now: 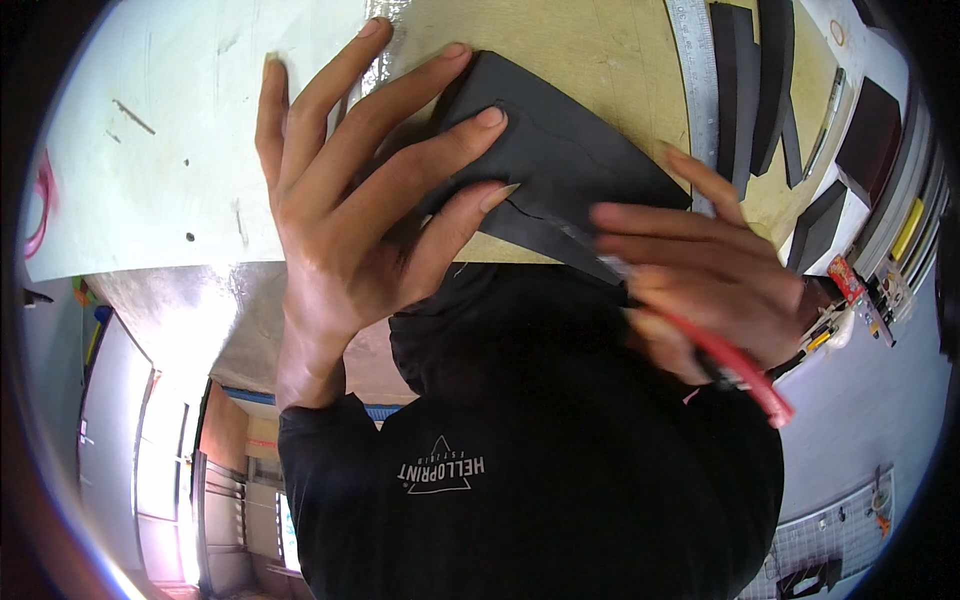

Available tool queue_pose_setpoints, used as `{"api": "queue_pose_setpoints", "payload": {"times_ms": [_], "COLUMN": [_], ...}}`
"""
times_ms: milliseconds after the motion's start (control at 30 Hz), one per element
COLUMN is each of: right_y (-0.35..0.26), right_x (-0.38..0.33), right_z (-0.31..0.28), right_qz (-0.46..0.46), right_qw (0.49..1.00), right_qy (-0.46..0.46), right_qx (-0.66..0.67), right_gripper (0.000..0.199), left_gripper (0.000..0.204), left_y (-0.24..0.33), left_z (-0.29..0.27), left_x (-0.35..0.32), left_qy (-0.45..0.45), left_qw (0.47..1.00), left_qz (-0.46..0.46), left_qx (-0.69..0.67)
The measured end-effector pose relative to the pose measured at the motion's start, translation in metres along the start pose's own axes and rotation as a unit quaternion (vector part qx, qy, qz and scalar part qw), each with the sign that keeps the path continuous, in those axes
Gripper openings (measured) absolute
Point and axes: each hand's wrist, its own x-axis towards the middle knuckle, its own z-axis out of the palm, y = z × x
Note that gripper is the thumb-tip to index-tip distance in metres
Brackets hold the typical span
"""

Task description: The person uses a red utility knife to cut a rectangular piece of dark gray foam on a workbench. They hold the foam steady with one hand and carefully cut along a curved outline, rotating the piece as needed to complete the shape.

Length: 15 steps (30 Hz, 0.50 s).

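Note:
A dark grey, thick foam-like sheet [585, 130] lies on the table near its front edge. A thin irregular line runs along its upper part, and a short dark slit shows nearer to me. My left hand [345, 215] rests with spread fingers at the sheet's left end, thumb and forefinger touching its top. Gripped in my right hand [725, 270] is a red-handled cutter knife [740, 365], its metal end pointing left over the sheet beside the slit. Motion blurs the right hand and the knife.
Right of the sheet lies a metal ruler [693, 90], then several dark strips [735, 90]. A dark block [868, 130] and assorted tools [862, 295] sit along the far right. The table [130, 215] ends just in front of me. A pink loop [42, 205] is at the far left.

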Motion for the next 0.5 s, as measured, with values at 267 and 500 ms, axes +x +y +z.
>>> {"api": "queue_pose_setpoints", "payload": {"times_ms": [267, 500], "right_y": [0.024, 0.038], "right_x": [-0.015, 0.008], "right_z": [0.012, 0.002], "right_qz": [-0.081, -0.113], "right_qw": [0.984, 0.982], "right_qy": [0.159, 0.14], "right_qx": [0.004, -0.054], "right_gripper": [0.04, 0.034], "left_gripper": [0.05, 0.063], "left_y": [0.005, 0.002], "left_z": [-0.003, 0.0], "left_x": [0.006, 0.028], "left_qy": [-0.003, -0.043], "left_qw": [1.0, 0.997], "left_qz": [0.002, 0.037], "left_qx": [0.01, -0.05]}}
